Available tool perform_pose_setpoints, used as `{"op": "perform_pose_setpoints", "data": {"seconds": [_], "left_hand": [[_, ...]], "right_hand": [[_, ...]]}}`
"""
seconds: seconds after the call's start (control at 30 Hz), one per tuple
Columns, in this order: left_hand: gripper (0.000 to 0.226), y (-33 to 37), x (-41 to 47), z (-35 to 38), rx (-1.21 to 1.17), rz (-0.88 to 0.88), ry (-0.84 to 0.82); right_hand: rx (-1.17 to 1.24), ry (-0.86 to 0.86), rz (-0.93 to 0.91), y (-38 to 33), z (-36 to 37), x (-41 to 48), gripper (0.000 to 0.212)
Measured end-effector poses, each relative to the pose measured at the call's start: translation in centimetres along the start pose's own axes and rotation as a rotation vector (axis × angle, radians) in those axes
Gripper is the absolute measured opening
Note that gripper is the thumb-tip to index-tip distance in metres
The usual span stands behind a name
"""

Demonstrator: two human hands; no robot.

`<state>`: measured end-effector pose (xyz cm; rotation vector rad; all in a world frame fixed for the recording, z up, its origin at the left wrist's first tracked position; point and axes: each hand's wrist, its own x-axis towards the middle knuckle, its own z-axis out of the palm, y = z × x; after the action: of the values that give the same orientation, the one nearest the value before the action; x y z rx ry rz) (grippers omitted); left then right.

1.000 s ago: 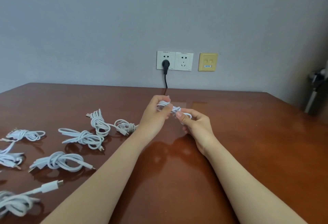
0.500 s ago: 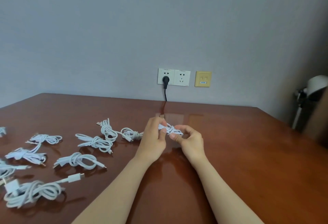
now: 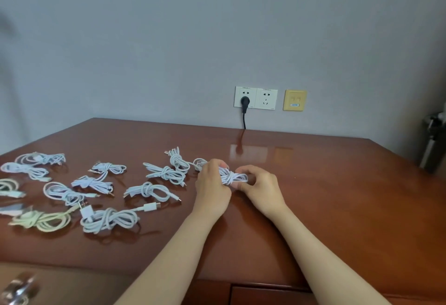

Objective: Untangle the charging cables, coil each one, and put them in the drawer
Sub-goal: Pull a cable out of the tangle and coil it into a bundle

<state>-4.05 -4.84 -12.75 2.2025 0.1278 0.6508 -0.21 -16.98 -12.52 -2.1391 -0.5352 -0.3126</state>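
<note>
A small white coiled cable [image 3: 232, 176] is held between both hands just above the brown desk [image 3: 337, 196]. My left hand [image 3: 212, 184] grips its left end, and my right hand [image 3: 259, 187] pinches its right end with thumb and fingers. Several other white coiled cables lie on the desk to the left, among them one with a USB plug [image 3: 109, 219], a knotted one [image 3: 150, 191] and a pale yellowish one [image 3: 41, 219]. A drawer front with a metal handle [image 3: 18, 287] shows at the bottom left, blurred.
Two white wall sockets [image 3: 255, 97] sit above the desk's back edge, with a black plug [image 3: 244, 101] and cord hanging from the left one. A yellow wall plate [image 3: 295, 100] is beside them. A dark metal object [image 3: 433, 145] stands off the desk's right side.
Both hands lowered the coiled cable toward the desk and keep hold of it. The camera tilted down and panned left, bringing more cables and the drawer front into view.
</note>
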Motion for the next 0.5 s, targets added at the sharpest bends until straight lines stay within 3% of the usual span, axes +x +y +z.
{"op": "perform_pose_setpoints", "data": {"seconds": [0.17,0.33,0.5], "left_hand": [[0.049,-0.3,-0.3,-0.4,-0.012,-0.118,-0.029],[0.053,-0.1,-0.9,-0.5,0.068,-0.049,-0.003],[0.048,0.6,-2.0,-1.5,0.029,0.072,0.120]], "right_hand": [[-0.378,-0.091,-0.135,-0.8,0.9,-0.7,0.034],[-0.454,-0.052,-0.154,-0.9,0.9,-0.9,0.041],[-0.410,0.144,-0.252,-1.1,1.4,-1.7,0.031]]}}
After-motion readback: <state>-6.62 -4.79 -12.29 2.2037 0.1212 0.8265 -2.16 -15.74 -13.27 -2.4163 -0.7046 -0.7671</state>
